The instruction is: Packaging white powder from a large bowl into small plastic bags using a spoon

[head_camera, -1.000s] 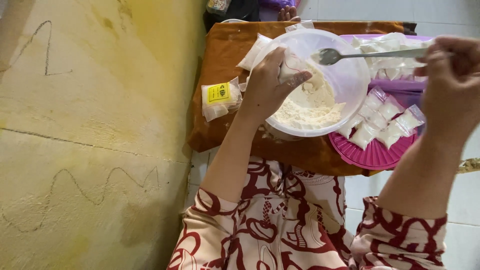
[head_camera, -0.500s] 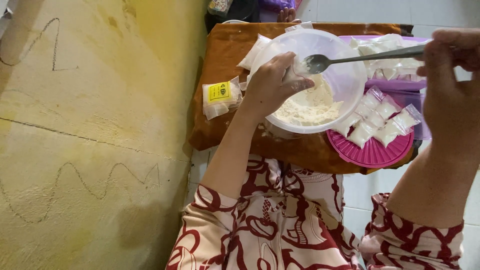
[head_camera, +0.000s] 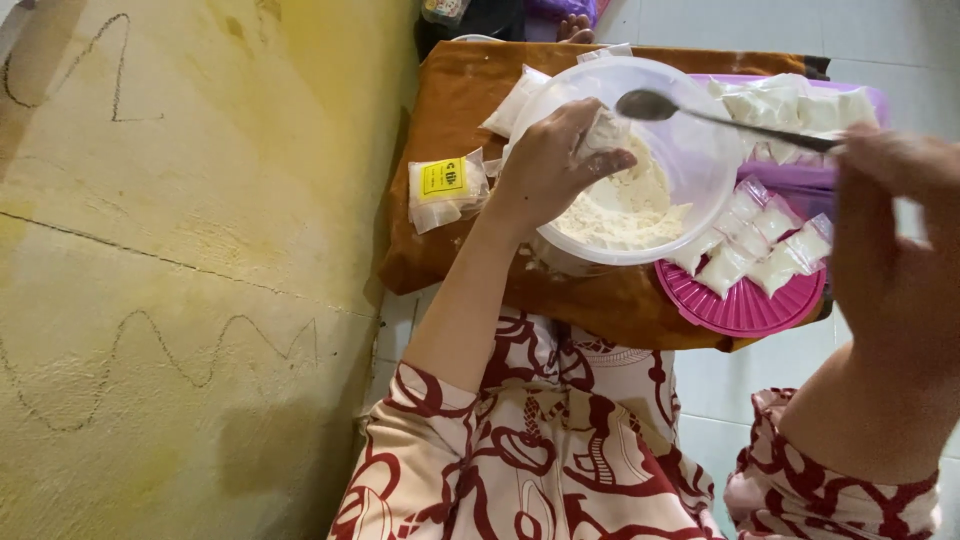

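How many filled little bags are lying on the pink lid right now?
About 6 small filled bags lie on the pink lid, fanned along its upper edge beside the clear bowl; overlaps may hide more.

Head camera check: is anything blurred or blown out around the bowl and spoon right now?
Head view: right hand close to the lens, soft and slightly smeared; spoon bowl fairly sharp; white flour in the translucent bowl bright, little texture; left hand clear; yellow wall evenly lit.

One bowl (head_camera: pixel 700 190) of white powder, one spoon (head_camera: pixel 700 112), one pink lid (head_camera: pixel 745 305). On the lid, about six small filled bags (head_camera: pixel 760 245); the purple tray (head_camera: pixel 860 175) holds more, too bunched to count. One yellow-labelled packet (head_camera: pixel 445 187). Two hands: left (head_camera: pixel 550 165), right (head_camera: pixel 900 230).
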